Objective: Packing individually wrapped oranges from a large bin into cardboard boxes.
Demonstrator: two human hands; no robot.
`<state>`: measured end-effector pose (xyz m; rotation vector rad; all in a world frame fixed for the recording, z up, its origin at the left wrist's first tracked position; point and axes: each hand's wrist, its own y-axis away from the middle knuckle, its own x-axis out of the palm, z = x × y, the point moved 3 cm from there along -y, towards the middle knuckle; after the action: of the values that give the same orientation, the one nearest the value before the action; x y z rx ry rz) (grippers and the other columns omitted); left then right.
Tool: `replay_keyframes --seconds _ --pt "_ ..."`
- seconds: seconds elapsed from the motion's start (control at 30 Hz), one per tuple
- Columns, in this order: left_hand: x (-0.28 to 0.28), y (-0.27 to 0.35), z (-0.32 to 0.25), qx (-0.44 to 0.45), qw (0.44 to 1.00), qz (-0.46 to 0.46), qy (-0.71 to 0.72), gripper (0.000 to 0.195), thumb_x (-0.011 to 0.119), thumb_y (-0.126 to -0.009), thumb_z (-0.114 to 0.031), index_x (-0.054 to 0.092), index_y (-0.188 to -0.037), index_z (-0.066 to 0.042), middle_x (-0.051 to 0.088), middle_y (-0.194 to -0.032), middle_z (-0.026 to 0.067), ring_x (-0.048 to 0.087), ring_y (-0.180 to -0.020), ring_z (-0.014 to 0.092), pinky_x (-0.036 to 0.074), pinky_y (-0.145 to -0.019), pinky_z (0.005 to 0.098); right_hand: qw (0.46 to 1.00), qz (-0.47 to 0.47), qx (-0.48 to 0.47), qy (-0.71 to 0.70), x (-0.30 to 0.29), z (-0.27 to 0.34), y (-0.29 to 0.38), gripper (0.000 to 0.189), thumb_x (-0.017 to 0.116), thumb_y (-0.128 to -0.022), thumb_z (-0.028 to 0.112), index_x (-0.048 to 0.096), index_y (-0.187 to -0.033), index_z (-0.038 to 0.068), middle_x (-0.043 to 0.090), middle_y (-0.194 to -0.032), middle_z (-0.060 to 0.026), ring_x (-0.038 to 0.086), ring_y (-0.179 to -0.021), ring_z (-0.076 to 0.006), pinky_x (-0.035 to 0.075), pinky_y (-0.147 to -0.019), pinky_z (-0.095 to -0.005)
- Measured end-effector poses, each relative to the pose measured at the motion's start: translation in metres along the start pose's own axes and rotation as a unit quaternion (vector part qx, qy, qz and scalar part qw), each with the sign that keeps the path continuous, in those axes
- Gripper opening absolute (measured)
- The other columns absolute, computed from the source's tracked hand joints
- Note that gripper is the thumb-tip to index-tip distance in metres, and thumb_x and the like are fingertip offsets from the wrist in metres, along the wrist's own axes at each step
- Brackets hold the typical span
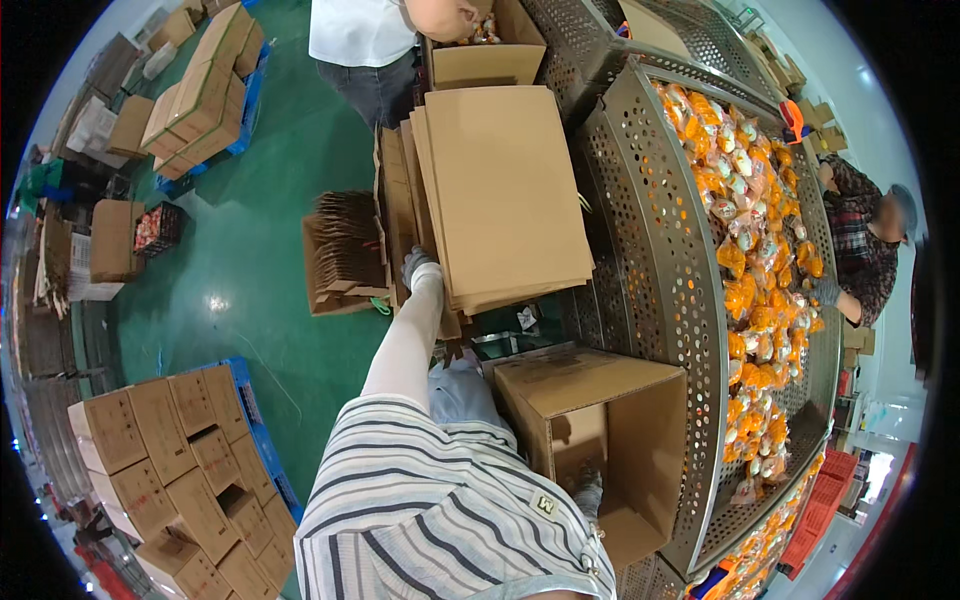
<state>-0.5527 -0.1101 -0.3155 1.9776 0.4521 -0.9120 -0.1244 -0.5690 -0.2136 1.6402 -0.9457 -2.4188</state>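
Observation:
My left hand, in a grey glove below a white sleeve, is at upright cardboard sheets beside a stack of flat cardboard. Whether its fingers grip a sheet cannot be made out. My right hand, gloved in grey, is by the opening of an empty-looking cardboard box, partly hidden by my striped shirt; its grip is unclear. Right of the box and stack runs a perforated metal trough that holds many small items in orange and clear wrappers.
A carton of cardboard dividers stands on the green floor. Closed cartons sit on blue pallets, lower left and upper left. One co-worker is at an open carton; another reaches into the trough from its far side.

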Motion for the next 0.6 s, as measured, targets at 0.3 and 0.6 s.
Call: replay_keyframes --seconds 0.3,0.6 --pt "0.026 -0.028 0.033 0.028 0.900 0.093 0.426 0.057 0.065 -0.080 -0.019 0.039 -0.129 -0.006 0.052 -0.120 0.0189 0.055 -0.104 0.027 0.046 -0.086 0.0347 0.999 0.019 -0.017 0.037 -0.010 0.013 -0.014 0.046 0.047 -0.081 0.035 0.056 -0.117 0.008 0.049 -0.128 -0.0127 0.040 -0.121 -0.0309 0.026 -0.105 -0.0393" --pt "-0.110 0.041 0.074 0.237 0.695 0.321 0.599 0.050 0.069 -0.078 -0.032 0.048 -0.115 -0.005 0.058 -0.094 0.0095 0.060 -0.083 0.026 0.053 -0.070 0.0434 0.994 0.031 -0.044 0.092 -0.062 0.050 -0.007 0.034 0.058 -0.078 0.024 0.061 -0.106 0.004 0.061 -0.107 -0.0155 0.056 -0.101 -0.0315 0.044 -0.089 -0.0390"
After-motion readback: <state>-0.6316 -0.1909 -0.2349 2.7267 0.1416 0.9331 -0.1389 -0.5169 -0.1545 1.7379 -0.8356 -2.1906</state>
